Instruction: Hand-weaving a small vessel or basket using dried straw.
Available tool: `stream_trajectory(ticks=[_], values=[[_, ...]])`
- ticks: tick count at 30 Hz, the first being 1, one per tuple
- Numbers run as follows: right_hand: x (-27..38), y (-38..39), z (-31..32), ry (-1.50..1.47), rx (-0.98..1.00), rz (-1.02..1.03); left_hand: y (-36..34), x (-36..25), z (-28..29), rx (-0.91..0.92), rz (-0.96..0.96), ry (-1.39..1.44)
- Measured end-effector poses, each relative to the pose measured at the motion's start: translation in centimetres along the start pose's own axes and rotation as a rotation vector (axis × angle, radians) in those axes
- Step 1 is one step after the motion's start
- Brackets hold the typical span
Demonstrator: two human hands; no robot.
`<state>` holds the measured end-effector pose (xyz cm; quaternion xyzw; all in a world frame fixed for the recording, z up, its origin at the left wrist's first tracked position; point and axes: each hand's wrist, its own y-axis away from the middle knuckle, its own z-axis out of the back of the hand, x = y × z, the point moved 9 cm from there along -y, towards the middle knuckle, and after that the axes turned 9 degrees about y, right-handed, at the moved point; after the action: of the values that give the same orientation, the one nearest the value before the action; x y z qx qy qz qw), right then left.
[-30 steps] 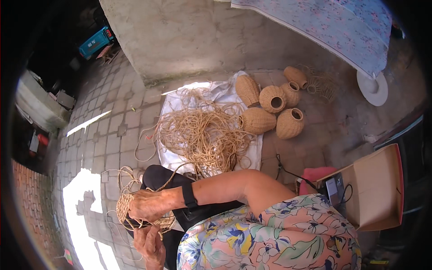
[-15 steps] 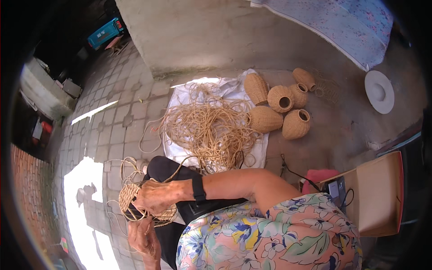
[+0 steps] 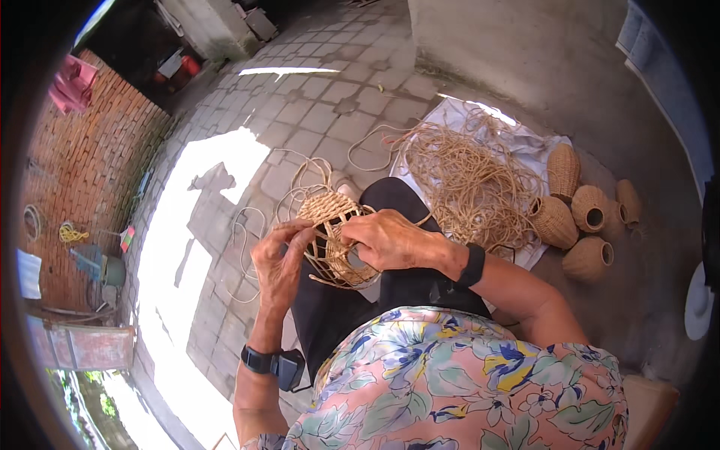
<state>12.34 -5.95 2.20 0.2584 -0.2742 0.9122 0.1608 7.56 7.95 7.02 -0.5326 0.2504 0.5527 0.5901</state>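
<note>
A partly woven straw basket rests on my black-trousered lap, its weave tight at the far end and open between bare stakes on the near side. My left hand is at its left side, with thumb and fingertips pinched together at the weave. Bent over the right side is my right hand, its fingers closed on the basket's stakes; exactly which strands they grip is hidden. Loose cord trails from the basket over the paving beyond and to the left.
A heap of tan straw cord lies on a white sheet ahead right. Several finished round baskets lie beside it. A white hat is at far right. Sunlit paving stretches left toward a brick wall.
My view has swung left, so the cord heap and baskets sit farther right. My left hand has moved up from below the basket to its left side; the right hand stays on it.
</note>
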Motion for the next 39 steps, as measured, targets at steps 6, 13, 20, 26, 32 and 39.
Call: stream_trajectory(ticks=[6, 13, 20, 26, 32, 39], values=[[0.2, 0.6, -0.7, -0.047, 0.026, -0.173, -1.3, 7.6, 1.4, -0.026, 0.251, 0.076], [3.3, 0.9, -0.1, 0.240, -0.171, 0.067, -2.7, 7.1, -0.2, 0.000, 0.140, -0.083], [0.5, -0.3, -1.7, 0.173, 0.275, -0.169, 0.2, 3.4, 3.7, -0.305, 0.111, -0.008], [-1.7, -1.8, -4.1, -0.195, 0.747, -0.459, 4.8, -0.1, -1.0, 0.061, -0.172, -0.289], [-2.9, -0.9, -4.9, -0.280, 0.841, -0.554, 5.6, -1.4, -5.9, 0.289, -0.488, -0.705], [-3.2, -0.7, -4.8, -0.343, 0.822, -0.576, 5.3, -0.9, -6.5, 0.319, -0.573, -0.785]])
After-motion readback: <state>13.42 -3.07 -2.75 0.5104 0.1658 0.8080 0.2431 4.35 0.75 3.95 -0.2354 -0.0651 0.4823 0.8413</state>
